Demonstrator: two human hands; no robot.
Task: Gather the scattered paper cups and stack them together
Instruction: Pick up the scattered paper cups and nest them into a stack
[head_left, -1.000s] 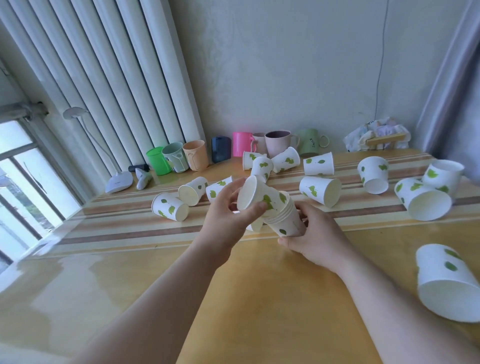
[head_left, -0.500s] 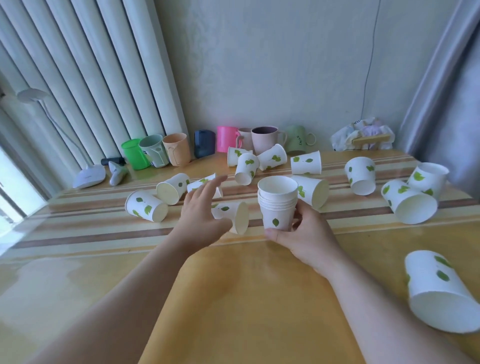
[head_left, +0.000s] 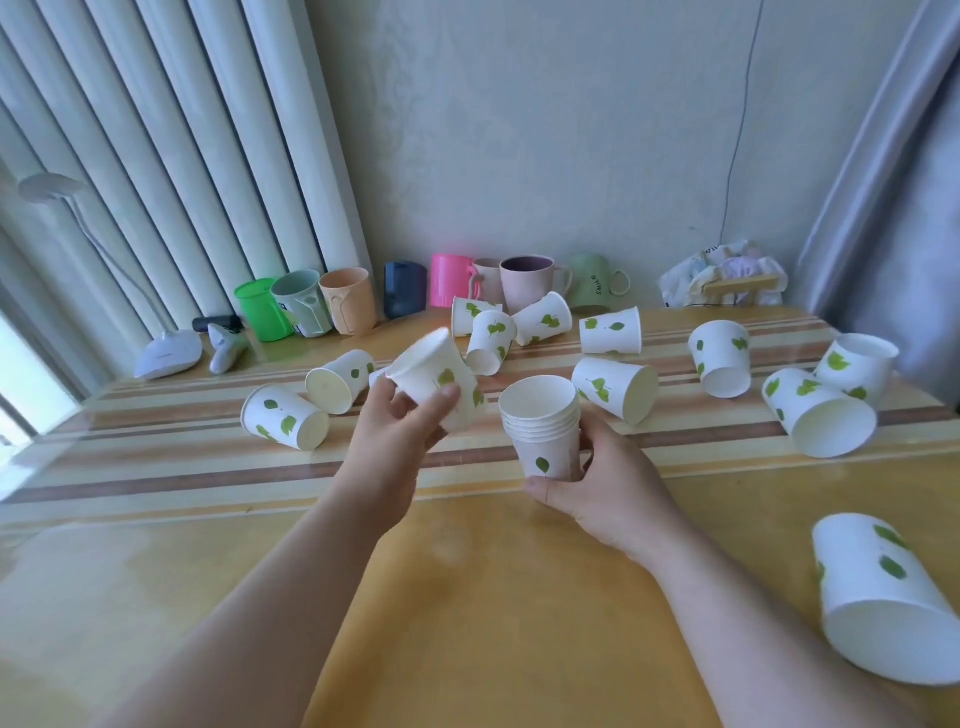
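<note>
My right hand (head_left: 597, 483) grips an upright stack of paper cups (head_left: 543, 423), white with green leaf prints, near the middle of the table. Just left of the stack, my left hand (head_left: 400, 431) holds a single paper cup (head_left: 436, 379) tilted in the air, bottom toward the upper left. Several more leaf-print cups lie scattered on their sides: two at the left (head_left: 285, 418) (head_left: 340, 380), a cluster at the back (head_left: 491, 340), several at the right (head_left: 818, 413), and one large in view at the near right (head_left: 883, 597).
A row of coloured plastic mugs (head_left: 439, 286) lines the wall at the back. A white desk lamp base (head_left: 166, 353) sits at the back left, a crumpled bag (head_left: 722, 275) at the back right. The table (head_left: 467, 597) is glossy yellow with striped bands.
My left hand took a lying cup from left of the stack and lifted it off the table. The stack, tilted a second ago, is now held upright by my right hand.
</note>
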